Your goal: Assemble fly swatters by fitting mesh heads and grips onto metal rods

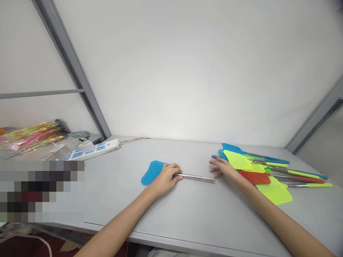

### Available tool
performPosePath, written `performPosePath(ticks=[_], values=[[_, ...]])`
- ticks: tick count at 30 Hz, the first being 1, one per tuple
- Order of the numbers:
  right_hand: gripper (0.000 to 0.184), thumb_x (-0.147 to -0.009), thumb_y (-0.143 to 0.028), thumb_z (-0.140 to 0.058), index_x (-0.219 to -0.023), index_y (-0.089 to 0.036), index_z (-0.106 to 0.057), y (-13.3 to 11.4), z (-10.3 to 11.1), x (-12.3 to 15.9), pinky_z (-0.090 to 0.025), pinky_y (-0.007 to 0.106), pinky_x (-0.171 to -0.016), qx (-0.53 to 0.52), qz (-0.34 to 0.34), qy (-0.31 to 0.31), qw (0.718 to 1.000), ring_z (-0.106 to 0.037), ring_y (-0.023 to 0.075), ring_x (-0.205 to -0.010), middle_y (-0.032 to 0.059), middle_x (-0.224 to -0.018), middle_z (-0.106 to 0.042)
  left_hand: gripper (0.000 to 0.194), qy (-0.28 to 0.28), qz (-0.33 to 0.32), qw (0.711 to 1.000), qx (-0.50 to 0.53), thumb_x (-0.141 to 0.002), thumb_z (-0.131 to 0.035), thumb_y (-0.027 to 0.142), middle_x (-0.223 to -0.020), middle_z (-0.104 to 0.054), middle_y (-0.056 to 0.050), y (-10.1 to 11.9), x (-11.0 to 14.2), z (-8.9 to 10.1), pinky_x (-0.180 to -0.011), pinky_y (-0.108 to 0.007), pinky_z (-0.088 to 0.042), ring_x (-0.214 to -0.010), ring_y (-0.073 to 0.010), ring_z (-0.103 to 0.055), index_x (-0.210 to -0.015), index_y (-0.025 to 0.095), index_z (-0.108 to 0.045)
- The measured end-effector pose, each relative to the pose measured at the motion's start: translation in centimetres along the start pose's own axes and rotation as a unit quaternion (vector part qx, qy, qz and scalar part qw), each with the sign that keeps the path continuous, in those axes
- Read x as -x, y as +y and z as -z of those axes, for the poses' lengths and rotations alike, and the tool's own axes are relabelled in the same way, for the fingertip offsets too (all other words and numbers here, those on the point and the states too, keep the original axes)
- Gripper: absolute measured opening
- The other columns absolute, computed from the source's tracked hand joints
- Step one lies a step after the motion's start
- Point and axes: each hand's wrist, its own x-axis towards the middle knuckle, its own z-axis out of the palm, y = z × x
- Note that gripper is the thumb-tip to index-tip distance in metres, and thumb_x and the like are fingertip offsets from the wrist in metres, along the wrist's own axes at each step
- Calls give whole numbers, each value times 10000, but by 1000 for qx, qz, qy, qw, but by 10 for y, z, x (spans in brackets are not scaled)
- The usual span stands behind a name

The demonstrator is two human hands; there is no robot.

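Note:
My left hand (168, 176) is closed around a blue fly swatter at the join of its mesh head and metal rod. The blue mesh head (153, 173) lies to the left of the fingers. To the right, the bare metal rod (199, 178) points at my other hand, with no plastic grip on its end. My right hand (223, 167) hovers just beyond that end, fingers apart. A small blue tip (213, 156) shows beside its fingertips; whether they touch it, I cannot tell. Partly behind the right forearm is a pile of fly swatters, including a yellow-green one (276, 192) and a red one (255, 176).
A white power strip (93, 151) with a plug in it lies at the left of the grey table (171, 214). Bagged colourful goods (34, 135) sit farther left. A white wall (187, 71) rises behind, with metal posts (77, 78) at the sides. The lower left is pixelated.

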Motion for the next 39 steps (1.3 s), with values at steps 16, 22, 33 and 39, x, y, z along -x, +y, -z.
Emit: performPosePath(ticks=[16, 22, 33, 39], values=[[369, -736, -259, -435, -1078, -143, -511, 15, 18, -26, -450, 283, -695, 232, 147, 63, 959, -517, 183, -886, 101, -1096, -488, 110, 2, 4, 1000, 2, -770, -464, 249, -850, -546, -13, -1, 0, -1, -788, -298, -312, -816, -155, -491, -796, 194, -555], [396, -696, -151, -430, -1079, -108, -517, 26, 25, -37, -289, 334, -908, 323, 177, 112, 923, -426, 214, -1034, 118, -1053, -509, 115, -1, 4, 1000, 3, -774, -460, 253, -852, -549, -18, 0, 0, 0, -789, -303, -314, -816, -157, -491, -797, 194, -557], [246, -747, -251, -419, -895, -171, -599, 23, 20, -29, -355, 273, -793, 358, 234, 81, 901, -504, 172, -871, 64, -921, -570, 121, 1, 2, 1000, -5, -776, -460, 261, -838, -547, -16, -1, 0, 0, -784, -302, -323, -797, -158, -496, -796, 197, -561], [307, -807, -295, -307, -957, -178, -548, 8, 11, -13, -350, 286, -768, 350, 259, 60, 898, -496, 176, -894, 57, -963, -578, 135, 9, 2, 1000, -17, -776, -457, 257, -828, -541, -21, -5, 0, -1, -753, -295, -339, -787, -164, -490, -818, 203, -572]])
